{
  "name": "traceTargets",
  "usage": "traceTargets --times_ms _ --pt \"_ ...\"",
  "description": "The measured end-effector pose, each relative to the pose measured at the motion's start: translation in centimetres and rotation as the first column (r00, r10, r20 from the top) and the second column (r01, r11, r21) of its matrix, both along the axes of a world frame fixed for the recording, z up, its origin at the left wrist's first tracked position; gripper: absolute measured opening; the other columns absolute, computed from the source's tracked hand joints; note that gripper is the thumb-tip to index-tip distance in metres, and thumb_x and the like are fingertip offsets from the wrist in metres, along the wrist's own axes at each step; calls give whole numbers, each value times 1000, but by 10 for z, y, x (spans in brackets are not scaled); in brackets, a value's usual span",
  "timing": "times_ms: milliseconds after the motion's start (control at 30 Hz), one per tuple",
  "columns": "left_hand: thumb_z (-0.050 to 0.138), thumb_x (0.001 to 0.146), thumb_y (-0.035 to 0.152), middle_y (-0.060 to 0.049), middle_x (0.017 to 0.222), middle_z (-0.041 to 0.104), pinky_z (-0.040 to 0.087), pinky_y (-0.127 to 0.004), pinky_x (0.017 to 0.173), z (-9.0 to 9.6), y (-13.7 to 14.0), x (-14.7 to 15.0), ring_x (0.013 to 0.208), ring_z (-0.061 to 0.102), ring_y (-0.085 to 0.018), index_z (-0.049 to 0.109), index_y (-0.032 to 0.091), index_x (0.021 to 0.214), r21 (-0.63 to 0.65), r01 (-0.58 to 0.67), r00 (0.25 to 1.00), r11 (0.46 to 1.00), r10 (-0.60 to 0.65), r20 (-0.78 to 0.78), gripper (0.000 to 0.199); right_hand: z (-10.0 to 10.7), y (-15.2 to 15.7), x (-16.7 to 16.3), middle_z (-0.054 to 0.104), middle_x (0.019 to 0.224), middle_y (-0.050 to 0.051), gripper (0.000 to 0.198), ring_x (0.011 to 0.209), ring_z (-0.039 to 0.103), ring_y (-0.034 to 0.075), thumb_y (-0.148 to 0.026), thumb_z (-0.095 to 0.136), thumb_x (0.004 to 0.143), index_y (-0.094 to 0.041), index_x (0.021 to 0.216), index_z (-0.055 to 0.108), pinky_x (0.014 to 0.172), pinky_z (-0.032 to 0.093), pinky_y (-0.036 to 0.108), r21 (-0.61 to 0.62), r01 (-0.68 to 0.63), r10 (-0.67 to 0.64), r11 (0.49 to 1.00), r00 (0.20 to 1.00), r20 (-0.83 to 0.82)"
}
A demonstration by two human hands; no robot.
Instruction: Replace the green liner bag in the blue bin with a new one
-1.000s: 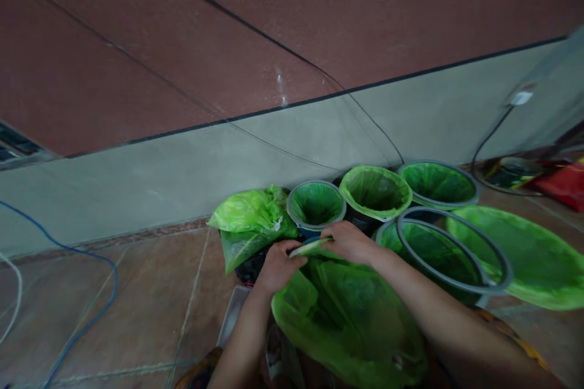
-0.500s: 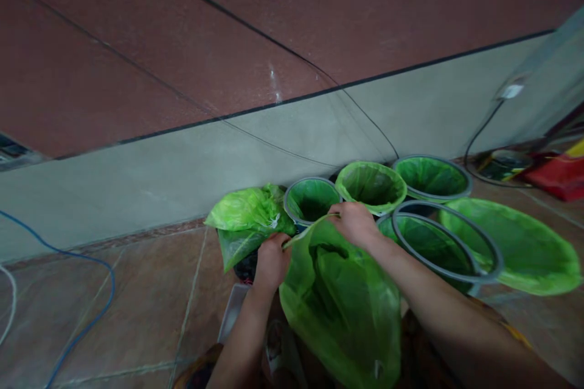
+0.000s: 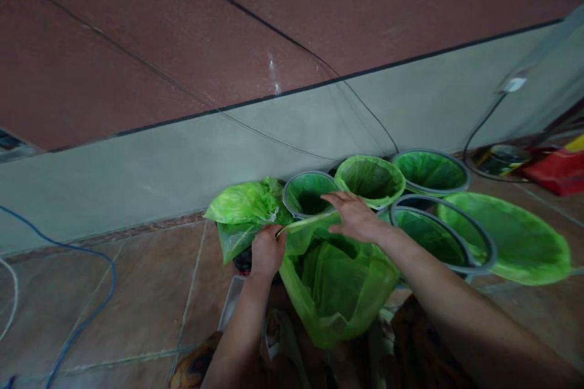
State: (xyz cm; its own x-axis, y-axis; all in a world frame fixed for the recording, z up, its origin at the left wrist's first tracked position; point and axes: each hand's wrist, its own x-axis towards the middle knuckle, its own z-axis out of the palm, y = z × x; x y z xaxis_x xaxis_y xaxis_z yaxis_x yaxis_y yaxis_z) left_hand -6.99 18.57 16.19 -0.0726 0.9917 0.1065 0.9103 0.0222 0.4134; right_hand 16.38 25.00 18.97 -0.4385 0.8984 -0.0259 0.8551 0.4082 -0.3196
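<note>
A translucent green plastic bag (image 3: 340,292) hangs in front of me with its mouth spread wide. My left hand (image 3: 267,250) is closed on the left end of its rim. At the right side of the rim, my right hand (image 3: 356,217) has its fingers stretched out and apart, above or against the bag's edge; whether it touches is hard to tell. Just behind the hands stands a grey-rimmed bin (image 3: 310,193) lined with green. Left of it lies a tied green bag (image 3: 244,203).
More green-lined bins (image 3: 370,179) stand along the wall, with a loose grey ring (image 3: 486,243) lying over one at the right. A blue cable (image 3: 109,292) curves over the tiled floor. A red object (image 3: 556,171) is at the far right, and a pale tray (image 3: 232,301) lies near my left forearm.
My right hand has let go of the bag's rim and its fingers have spread. The bag's lower end has risen and its mouth has opened wider. The left hand keeps its hold.
</note>
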Motion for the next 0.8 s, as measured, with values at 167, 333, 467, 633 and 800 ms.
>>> traceTargets --times_ms 167,333,467,633,800 --pt "46 92 27 -4 86 65 43 -24 78 4 -4 17 83 61 -14 66 20 87 54 164 986 985 -164 -5 22 5 -19 -38 64 122 11 38 120 52 24 -29 64 84 -20 121 62 102 37 39 64 -289 293 955 955 -54" --pt "42 93 25 -6 94 67 44 -25 77 7 -6 22 86 64 -16 66 21 94 -56 103 982 993 -110 -152 25 12 -20 -47 74 95 10 36 94 66 20 -29 38 97 -18 91 72 82 44 29 -38 -179 181 983 981 74" --pt "34 96 30 -9 94 71 46 -29 76 5 -7 13 87 67 -20 67 18 94 -178 -26 951 984 -31 -307 35 10 -10 -31 75 92 8 34 88 68 20 -27 41 94 -20 88 73 72 44 25 -15 17 -15 1000 992 124" --pt "35 95 28 -12 91 73 48 -32 77 -1 -6 4 91 69 -24 67 15 88 -243 -114 938 963 24 -345 35 8 1 -4 75 89 10 34 88 69 21 -24 41 91 -19 89 75 73 44 26 29 164 -166 986 974 154" --pt "34 96 41 -11 96 73 47 -31 82 -3 2 12 94 68 -22 66 16 97 -128 -109 991 986 117 57 40 4 -2 -4 76 90 6 34 90 68 19 -28 41 91 -22 89 74 76 43 24 -29 66 -64 997 995 74"
